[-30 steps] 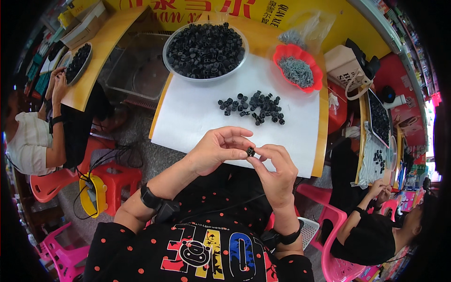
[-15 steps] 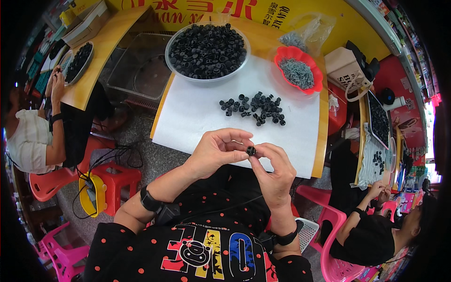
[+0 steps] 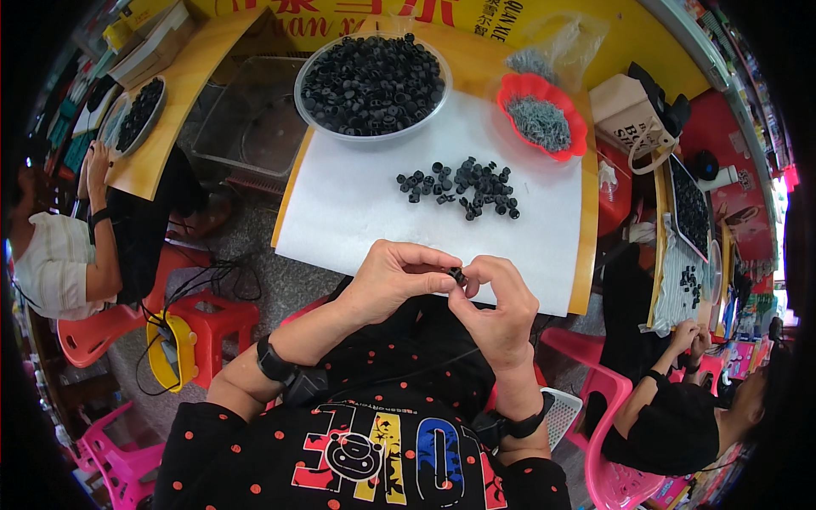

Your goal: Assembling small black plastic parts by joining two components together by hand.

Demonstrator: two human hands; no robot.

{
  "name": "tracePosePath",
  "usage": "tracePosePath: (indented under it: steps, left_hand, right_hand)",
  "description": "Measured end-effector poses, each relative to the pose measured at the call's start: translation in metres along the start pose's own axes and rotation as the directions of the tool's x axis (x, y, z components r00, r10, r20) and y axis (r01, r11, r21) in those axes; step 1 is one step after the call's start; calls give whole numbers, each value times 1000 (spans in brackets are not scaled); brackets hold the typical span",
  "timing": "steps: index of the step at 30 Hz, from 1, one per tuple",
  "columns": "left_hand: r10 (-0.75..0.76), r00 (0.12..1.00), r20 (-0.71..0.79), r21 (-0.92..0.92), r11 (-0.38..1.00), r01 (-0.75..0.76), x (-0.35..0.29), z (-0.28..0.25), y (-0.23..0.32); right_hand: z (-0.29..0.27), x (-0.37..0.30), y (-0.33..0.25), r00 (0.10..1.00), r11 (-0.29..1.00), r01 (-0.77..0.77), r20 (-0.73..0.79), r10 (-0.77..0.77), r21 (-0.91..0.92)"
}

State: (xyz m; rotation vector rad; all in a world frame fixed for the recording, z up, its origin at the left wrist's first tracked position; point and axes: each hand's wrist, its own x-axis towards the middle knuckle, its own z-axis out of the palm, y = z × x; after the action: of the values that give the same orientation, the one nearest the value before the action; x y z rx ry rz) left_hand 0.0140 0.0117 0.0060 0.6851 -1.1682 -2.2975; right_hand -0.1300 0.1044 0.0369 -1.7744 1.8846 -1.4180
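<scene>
My left hand (image 3: 406, 274) and my right hand (image 3: 497, 302) meet in front of the near edge of the table, fingertips pinched on one small black plastic part (image 3: 457, 276). Fingers cover most of it. Beyond them, a loose pile of black plastic parts (image 3: 480, 185) lies on the white sheet (image 3: 340, 195). Behind the pile to the left stands a clear round tub (image 3: 299, 109) heaped with black parts. At the back right is a red scalloped bowl (image 3: 578, 127) of small grey pieces (image 3: 540, 123).
A clear plastic bag (image 3: 574, 47) with grey pieces lies behind the red bowl. One person (image 3: 68, 255) works at a table on the left, another (image 3: 671, 416) on the right. Red stools (image 3: 223, 327) and a yellow bucket (image 3: 170, 353) stand on the floor at left.
My left fingertips have closed onto the black part, which my right hand was holding. Both hands have barely shifted, and the view has moved slightly.
</scene>
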Motion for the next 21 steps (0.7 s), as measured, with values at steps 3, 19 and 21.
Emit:
tracePosePath:
  steps: [3, 19, 21]
  left_hand:
    - [22, 1000, -3, -5, 1000, -22, 1, 2, -2]
    - [-100, 951, 293, -242, 954, 175, 5, -8, -1]
    - [-103, 956, 274, -235, 957, 171, 5, -9, -3]
  right_hand:
    - [0, -1, 0, 999, 999, -30, -21, 31, 15]
    - [-38, 22, 7, 813, 859, -387, 563, 146, 336]
    - [-38, 24, 9, 805, 880, -371, 576, 146, 295]
